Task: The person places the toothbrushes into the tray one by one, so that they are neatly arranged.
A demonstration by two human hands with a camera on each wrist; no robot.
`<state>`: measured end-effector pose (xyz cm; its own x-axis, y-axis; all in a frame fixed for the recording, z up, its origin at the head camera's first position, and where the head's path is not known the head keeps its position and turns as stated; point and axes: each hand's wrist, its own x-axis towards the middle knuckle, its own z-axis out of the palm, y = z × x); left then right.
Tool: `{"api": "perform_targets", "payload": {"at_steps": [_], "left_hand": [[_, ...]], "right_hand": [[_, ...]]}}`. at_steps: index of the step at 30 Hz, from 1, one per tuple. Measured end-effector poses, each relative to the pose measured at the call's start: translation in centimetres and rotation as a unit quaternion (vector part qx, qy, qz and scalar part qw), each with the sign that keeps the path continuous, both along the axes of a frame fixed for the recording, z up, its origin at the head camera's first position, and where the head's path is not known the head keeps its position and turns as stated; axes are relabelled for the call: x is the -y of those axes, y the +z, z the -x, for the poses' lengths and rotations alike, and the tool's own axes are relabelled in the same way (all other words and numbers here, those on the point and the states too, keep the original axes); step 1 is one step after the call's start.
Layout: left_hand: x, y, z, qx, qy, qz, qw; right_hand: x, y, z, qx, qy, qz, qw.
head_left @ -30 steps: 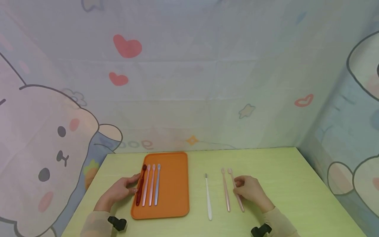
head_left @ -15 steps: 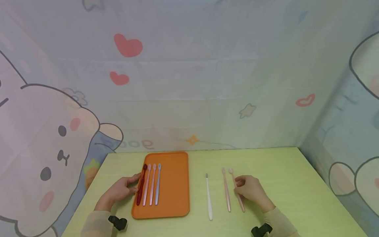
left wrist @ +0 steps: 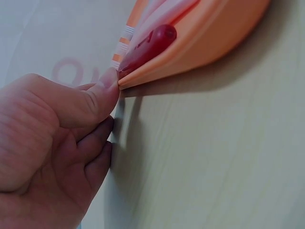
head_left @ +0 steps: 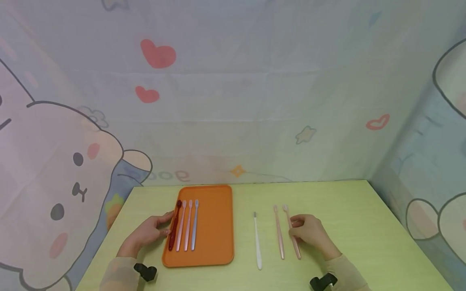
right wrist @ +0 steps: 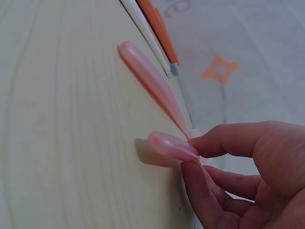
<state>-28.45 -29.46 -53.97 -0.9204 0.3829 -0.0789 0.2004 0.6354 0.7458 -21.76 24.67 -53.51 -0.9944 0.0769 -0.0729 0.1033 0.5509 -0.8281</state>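
Observation:
My right hand [head_left: 309, 232] pinches a pink toothbrush [right wrist: 167, 144] between thumb and fingertips, low over the table, bristle head pointing away. To its left lies a second pink toothbrush [head_left: 279, 232], and further left a white toothbrush [head_left: 257, 242]. My left hand [head_left: 145, 234] touches the left edge of the orange tray [head_left: 214, 226], thumb [left wrist: 102, 86] at the rim and index finger further along it. On the tray's left side lie a dark red toothbrush [head_left: 174, 226], two pink toothbrushes [head_left: 187, 226] and a blue toothbrush [head_left: 194, 226], side by side.
The pale yellow-green table [head_left: 349, 226] backs onto a hanging cloth [head_left: 225, 101] printed with hearts and cartoon animals. Bare tabletop lies between the tray and the white toothbrush. A black wrist camera [head_left: 323, 281] sits at each sleeve.
The head of the pinched pink toothbrush has swung slightly right, away from its neighbour. My left hand stays at the tray's edge. The whole head view has shifted a little.

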Motion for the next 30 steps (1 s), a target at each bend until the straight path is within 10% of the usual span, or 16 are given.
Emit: {"api": "perform_targets", "payload": {"at_steps": [30], "left_hand": [[0.0, 0.1, -0.1, -0.013, -0.007, -0.002, 0.9999]], "right_hand": [[1.3, -0.4, 0.6, 0.017, -0.001, 0.129, 0.992]]}}
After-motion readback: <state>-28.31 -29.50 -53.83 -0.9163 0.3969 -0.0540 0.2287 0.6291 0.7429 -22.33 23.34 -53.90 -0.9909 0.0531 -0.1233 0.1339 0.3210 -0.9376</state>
